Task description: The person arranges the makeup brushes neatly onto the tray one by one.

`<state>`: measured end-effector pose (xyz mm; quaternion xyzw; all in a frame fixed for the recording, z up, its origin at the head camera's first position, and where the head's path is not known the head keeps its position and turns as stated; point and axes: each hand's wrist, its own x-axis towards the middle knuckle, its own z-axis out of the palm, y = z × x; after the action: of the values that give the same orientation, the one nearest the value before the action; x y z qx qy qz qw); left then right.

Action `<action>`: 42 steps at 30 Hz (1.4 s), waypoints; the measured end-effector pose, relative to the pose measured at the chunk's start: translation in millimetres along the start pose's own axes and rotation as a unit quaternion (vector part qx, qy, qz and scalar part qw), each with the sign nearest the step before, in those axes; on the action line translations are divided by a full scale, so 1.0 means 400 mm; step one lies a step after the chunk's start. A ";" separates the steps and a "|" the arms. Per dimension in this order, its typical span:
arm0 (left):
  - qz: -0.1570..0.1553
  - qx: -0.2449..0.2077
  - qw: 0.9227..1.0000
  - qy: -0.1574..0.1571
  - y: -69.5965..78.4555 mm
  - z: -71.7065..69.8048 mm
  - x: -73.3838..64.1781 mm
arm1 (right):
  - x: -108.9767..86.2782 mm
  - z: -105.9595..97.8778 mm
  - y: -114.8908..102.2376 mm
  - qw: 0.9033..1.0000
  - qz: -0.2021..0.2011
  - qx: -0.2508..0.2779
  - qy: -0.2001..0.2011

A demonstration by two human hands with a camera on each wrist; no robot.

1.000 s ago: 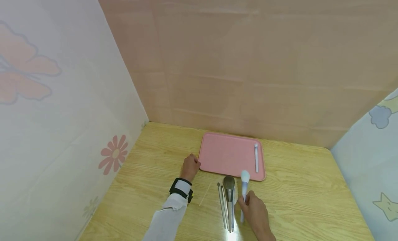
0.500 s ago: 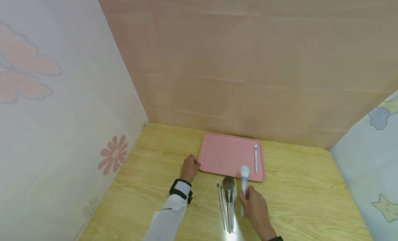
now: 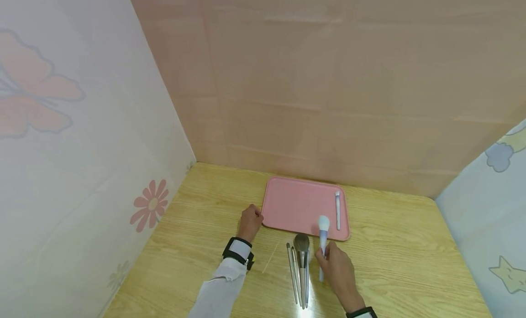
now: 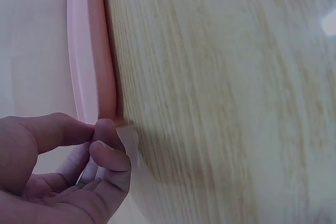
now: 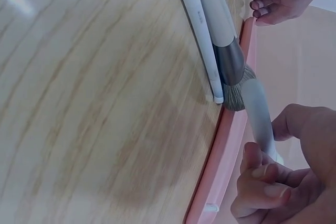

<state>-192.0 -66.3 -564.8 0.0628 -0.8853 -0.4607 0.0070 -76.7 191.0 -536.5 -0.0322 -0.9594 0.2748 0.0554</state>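
Note:
My right hand (image 3: 339,272) pinches the handle of a white-tipped makeup brush (image 3: 323,223) between thumb and fingers, its bristles pointing away from me and overlapping the tray's front rim in the head view. With thumb and fingertips, my left hand (image 3: 249,223) grips the near left corner of the pink tray (image 4: 86,51). A small pale makeup brush (image 3: 338,211) lies along the tray's right side. Between my hands, several loose brushes lie on the table, among them a large brush with dark fluffy bristles (image 3: 302,243), which shows beside the held handle in the right wrist view.
A thin pale stick (image 3: 270,258) lies on the wooden table (image 3: 394,249) left of the loose brushes. A plain tan backdrop (image 3: 312,94) rises behind the tray, with patterned white panels (image 3: 98,126) to the sides.
My right hand has moved slightly forward with the white-tipped makeup brush, whose bristles now reach further over the tray. The left hand stays at the tray's corner.

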 end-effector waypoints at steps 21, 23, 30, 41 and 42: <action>-0.016 -0.013 1.000 -0.008 0.004 0.003 -0.003 | 0.032 -0.008 -0.004 1.000 -0.019 -0.001 0.014; -0.014 -0.011 1.000 -0.007 0.000 0.005 -0.001 | 0.037 -0.011 -0.003 1.000 -0.018 -0.002 0.016; -0.017 -0.012 1.000 -0.011 -0.003 0.003 -0.002 | 0.060 -0.016 0.006 1.000 -0.016 -0.010 0.023; -0.019 -0.004 1.000 -0.012 -0.005 0.002 -0.001 | 0.084 -0.018 0.006 1.000 -0.021 -0.011 0.007; -0.017 -0.003 1.000 -0.011 -0.005 0.002 -0.001 | 0.087 -0.019 0.005 1.000 -0.023 -0.011 0.007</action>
<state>-191.6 -66.8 -567.1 0.0730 -0.8828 -0.4639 -0.0107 -110.1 199.7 -528.2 -0.0131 -0.9623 0.2631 0.0681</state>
